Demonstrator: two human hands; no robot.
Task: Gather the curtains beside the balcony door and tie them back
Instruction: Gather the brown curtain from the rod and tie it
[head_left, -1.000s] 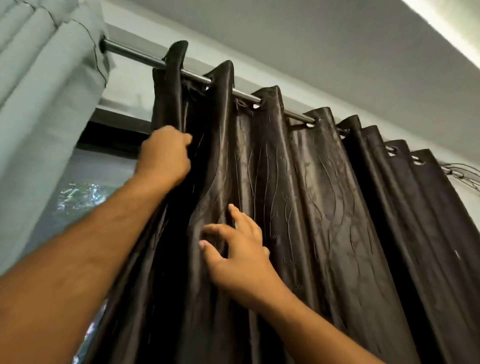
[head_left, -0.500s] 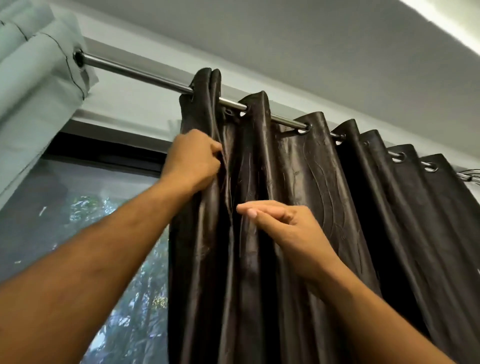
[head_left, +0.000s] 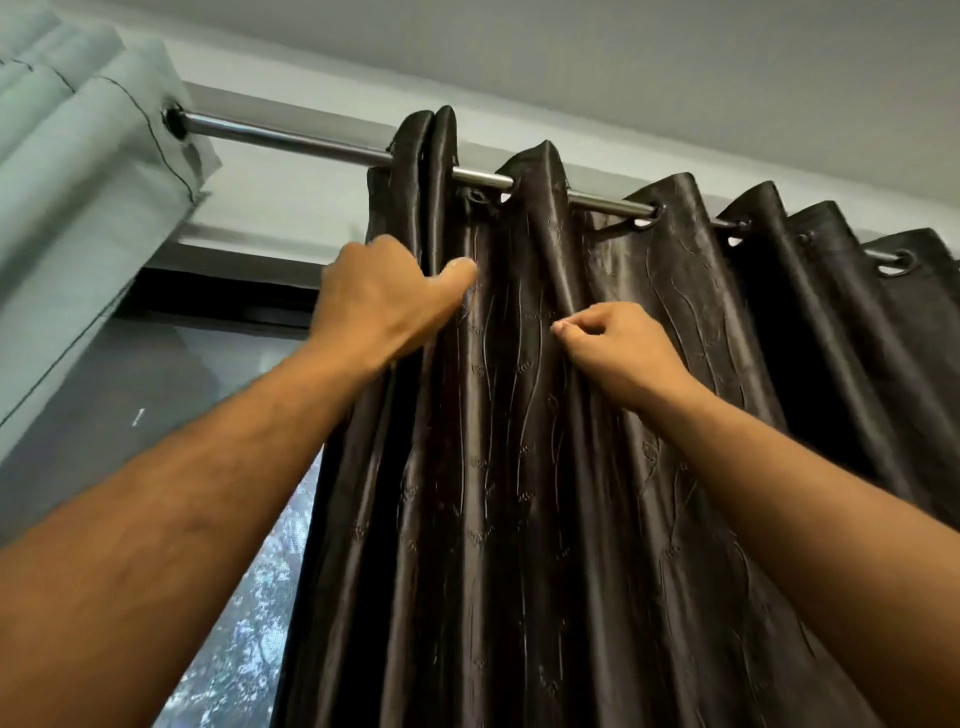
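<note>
A dark brown, shiny curtain (head_left: 649, 364) with an embossed vine pattern hangs by eyelets from a chrome rod (head_left: 291, 137). My left hand (head_left: 384, 296) grips the curtain's leading edge high up, just under the rod, thumb on the front of the fabric. My right hand (head_left: 618, 348) pinches a fold of the same curtain a little lower and to the right, fingers curled. The folds at the left edge are bunched tight together.
A pale grey-green curtain (head_left: 67, 197) hangs gathered at the far left of the rod. Between the two curtains the dark-framed glass door (head_left: 171, 395) shows, with foliage outside. The ceiling sits close above the rod.
The dark curtain's leading edge has slid right along the rod, baring more rod and glass. My left hand moved right with it; my right hand went from open touching to pinching a fold.
</note>
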